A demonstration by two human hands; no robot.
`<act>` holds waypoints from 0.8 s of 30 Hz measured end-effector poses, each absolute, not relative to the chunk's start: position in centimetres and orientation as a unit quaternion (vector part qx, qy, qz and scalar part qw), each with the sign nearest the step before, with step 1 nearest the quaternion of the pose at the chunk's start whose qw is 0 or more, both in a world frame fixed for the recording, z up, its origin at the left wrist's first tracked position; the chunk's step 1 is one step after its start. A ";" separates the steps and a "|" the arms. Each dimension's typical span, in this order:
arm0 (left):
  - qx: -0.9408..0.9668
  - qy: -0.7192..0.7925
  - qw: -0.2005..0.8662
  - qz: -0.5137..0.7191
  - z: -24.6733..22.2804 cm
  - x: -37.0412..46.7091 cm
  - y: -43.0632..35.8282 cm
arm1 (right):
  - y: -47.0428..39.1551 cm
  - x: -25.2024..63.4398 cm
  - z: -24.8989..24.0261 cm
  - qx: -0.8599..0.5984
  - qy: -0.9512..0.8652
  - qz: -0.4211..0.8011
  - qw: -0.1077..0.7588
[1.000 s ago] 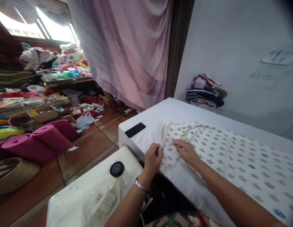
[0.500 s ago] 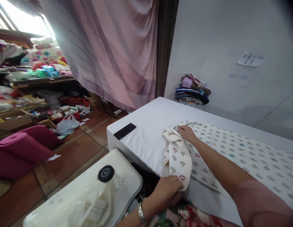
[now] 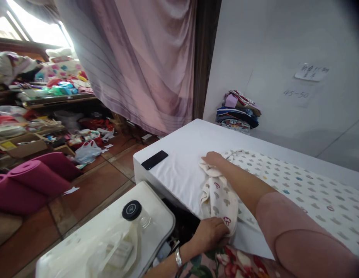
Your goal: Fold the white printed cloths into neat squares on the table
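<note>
At the left, a white stand (image 3: 66, 247) carries a jar with dark lid (image 3: 131, 210); a dark gap divides it from the desk (image 3: 191, 139). The phone (image 3: 154, 160) lies by the desk's left edge, with open room before the patterned cloth (image 3: 298, 185). The left hand (image 3: 210, 233), at the near edge, has fingers closed on the cloth's hanging fold. Farther, the right hand (image 3: 214, 159) touches the bunched end; I cannot tell if its fingers close. The step seems to be arranging this end; the next move calls for even tension. Rightward, the cloth extends flat along the desk.
</note>
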State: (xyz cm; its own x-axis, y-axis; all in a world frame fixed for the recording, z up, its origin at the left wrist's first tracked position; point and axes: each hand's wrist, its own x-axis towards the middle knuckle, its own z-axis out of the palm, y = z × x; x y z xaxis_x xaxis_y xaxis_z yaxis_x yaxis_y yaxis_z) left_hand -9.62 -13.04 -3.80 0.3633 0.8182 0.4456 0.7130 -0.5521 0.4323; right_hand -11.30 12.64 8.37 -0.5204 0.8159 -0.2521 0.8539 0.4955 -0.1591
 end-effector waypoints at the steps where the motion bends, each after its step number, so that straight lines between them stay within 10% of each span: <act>1: 0.821 0.467 0.091 0.315 -4.2 -9.6 -13.0 | 12.9 -11.4 8.1 0.492 0.857 -0.134 0.080; 9: 0.804 0.461 0.131 0.352 -5.7 -9.4 -12.8 | 13.4 -10.1 7.4 0.481 0.846 -0.230 0.027; 18: 0.766 0.452 0.165 0.426 -2.5 -11.2 -14.0 | 15.2 5.5 10.4 0.390 0.628 -0.527 -0.420; 24: 0.686 0.528 0.228 0.445 0.5 -13.9 -15.4 | 12.5 18.1 5.9 0.447 0.466 -0.671 -0.365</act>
